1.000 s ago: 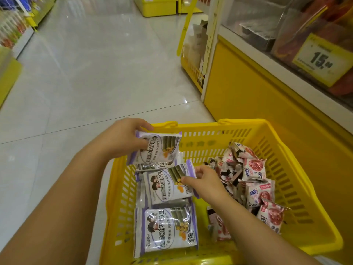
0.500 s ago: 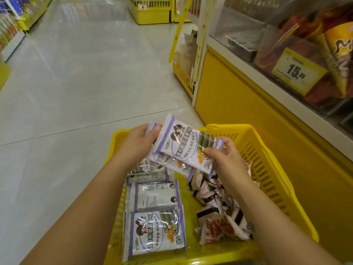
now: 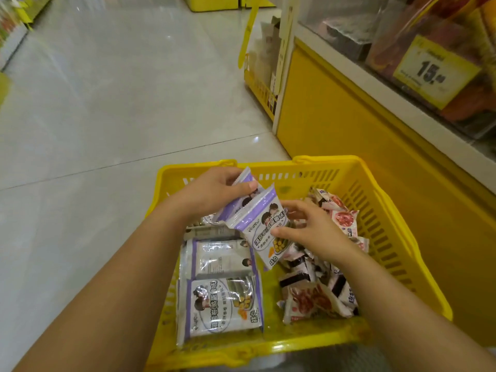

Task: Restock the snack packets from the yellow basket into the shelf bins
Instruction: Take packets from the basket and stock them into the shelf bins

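Bare left forearm [image 3: 126, 277] and right forearm [image 3: 397, 299] are reaching forward over the yellow basket [image 3: 389, 237]. The left hand [image 3: 214, 191] is gripping purple snack packets [image 3: 265, 221] above the basket's far-left part, thumb pressing on top. The right hand [image 3: 314, 232] is pinching the frontmost one's right edge, thumb on its face, fingers curled behind.
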Tool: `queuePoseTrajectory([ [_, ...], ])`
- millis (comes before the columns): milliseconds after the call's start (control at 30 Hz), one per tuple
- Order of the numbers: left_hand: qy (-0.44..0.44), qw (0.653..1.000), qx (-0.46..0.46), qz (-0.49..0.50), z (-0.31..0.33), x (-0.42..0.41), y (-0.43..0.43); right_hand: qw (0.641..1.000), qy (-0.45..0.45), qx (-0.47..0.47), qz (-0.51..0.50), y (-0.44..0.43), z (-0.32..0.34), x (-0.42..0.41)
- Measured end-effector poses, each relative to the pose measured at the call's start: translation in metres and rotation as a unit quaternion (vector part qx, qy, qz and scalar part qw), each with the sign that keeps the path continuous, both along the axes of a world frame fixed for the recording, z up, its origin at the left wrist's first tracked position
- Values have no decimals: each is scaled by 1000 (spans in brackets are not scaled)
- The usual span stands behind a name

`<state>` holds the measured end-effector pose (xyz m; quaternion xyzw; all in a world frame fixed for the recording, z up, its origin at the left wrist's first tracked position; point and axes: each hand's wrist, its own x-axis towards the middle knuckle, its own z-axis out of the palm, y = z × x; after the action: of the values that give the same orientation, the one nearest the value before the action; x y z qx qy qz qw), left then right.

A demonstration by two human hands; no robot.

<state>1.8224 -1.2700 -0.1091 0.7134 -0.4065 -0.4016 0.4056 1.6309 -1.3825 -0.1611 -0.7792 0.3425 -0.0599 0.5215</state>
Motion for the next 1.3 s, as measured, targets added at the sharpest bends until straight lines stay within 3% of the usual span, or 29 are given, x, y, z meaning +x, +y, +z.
queuePoseTrajectory([
  [167,-10,998,31,-56,-7,-7,1,999,24,-29,34,11,-8,2],
  [300,-9,997,30,-68,-15,-4,0,996,0,61,59,12,-3,4],
  [467,105,989,10,103,-33,9,11,996,-17,92,-7,-6,6,-7],
  [500,56,993,46,90,-37,11,16,994,-31,92,-45,-12,6,-11],
  [567,-90,980,168,-59,-49,9,26,989,-66,91,-101,-19,8,-15],
  [667,-178,876,341,-290,-64,-12,32,988,-64,65,-125,-23,6,-16],
  [767,-214,823,404,-339,-68,-26,31,991,-40,33,-124,-21,0,-16],
  [900,-243,806,419,-341,-70,-34,29,989,-56,67,-122,-16,-3,-18],
  [1300,-246,810,376,-378,-53,-55,17,988,-56,72,-124,-18,-5,-19],
])
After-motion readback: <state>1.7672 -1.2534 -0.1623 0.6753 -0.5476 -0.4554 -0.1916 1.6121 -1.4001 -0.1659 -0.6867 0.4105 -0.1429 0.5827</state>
